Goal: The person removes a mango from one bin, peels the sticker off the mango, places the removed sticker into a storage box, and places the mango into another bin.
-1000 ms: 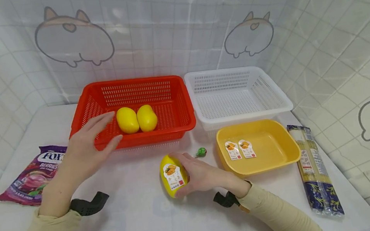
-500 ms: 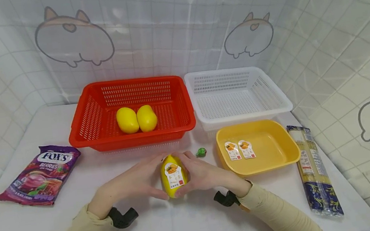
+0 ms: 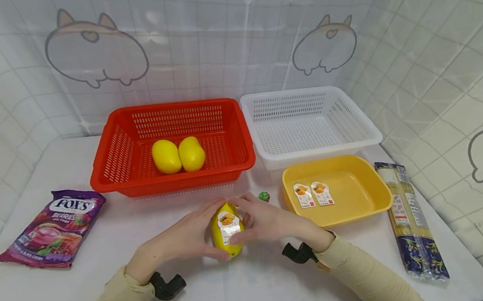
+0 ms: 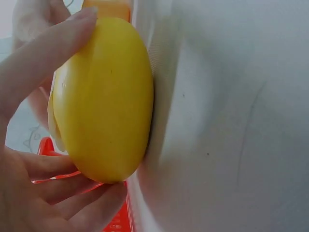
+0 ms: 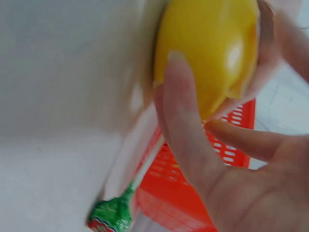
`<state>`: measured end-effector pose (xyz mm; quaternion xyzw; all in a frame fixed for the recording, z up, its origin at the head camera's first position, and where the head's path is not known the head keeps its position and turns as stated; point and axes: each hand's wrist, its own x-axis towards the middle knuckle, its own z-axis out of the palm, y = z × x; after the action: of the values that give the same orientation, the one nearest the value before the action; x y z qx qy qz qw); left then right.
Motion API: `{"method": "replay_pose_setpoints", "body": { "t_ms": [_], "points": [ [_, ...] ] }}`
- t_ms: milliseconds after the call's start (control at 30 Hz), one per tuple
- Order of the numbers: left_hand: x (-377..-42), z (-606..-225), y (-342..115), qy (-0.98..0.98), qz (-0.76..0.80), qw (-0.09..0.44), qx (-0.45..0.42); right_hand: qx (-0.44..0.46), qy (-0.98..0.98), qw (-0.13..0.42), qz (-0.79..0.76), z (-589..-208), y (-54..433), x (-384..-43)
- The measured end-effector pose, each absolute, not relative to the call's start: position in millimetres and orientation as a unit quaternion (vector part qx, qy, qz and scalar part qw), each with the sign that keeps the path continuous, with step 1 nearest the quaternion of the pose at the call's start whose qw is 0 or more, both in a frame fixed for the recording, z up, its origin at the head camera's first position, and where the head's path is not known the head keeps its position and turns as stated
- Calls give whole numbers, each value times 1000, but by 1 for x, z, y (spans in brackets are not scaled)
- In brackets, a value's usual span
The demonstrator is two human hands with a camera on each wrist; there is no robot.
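Note:
A yellow mango (image 3: 218, 235) lies on the table with a white label (image 3: 229, 226) on its upper face, printed with a mango picture. My left hand (image 3: 186, 236) grips it from the left; in the left wrist view its thumb is at the near end and its fingers are around the far end. From the other side my right hand (image 3: 269, 220) reaches over, thumb tip on the label's lower right. In the right wrist view one fairly straight finger (image 5: 186, 116) lies along the mango's side, and another touches near its far end.
Behind the hands stand a red basket (image 3: 177, 182) with two yellow mangoes (image 3: 179, 155) and a white basket (image 3: 319, 150). A yellow tray (image 3: 349, 202) holds two label stickers (image 3: 313, 195). A green-wrapped lollipop (image 5: 111, 215), a purple candy bag (image 3: 55, 228) and noodle packs (image 3: 408, 220) lie around.
My left hand has come from beside the red basket onto the mango and now grips it. The right thumb has shifted up from the mango's lower end onto the label.

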<state>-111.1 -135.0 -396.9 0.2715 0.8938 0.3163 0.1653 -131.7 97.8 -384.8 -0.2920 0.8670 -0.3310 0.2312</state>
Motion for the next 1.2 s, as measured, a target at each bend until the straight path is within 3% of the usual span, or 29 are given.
{"method": "replay_pose_setpoints", "body": {
  "t_ms": [267,1200],
  "points": [
    [-112,-399,-134,898,310,169,262,-298,875,156,-348,-381,103,-137],
    [-110,-401,-131,902,302,159,266,-269,877,164,-363,-389,96,-139]
  ]
}}
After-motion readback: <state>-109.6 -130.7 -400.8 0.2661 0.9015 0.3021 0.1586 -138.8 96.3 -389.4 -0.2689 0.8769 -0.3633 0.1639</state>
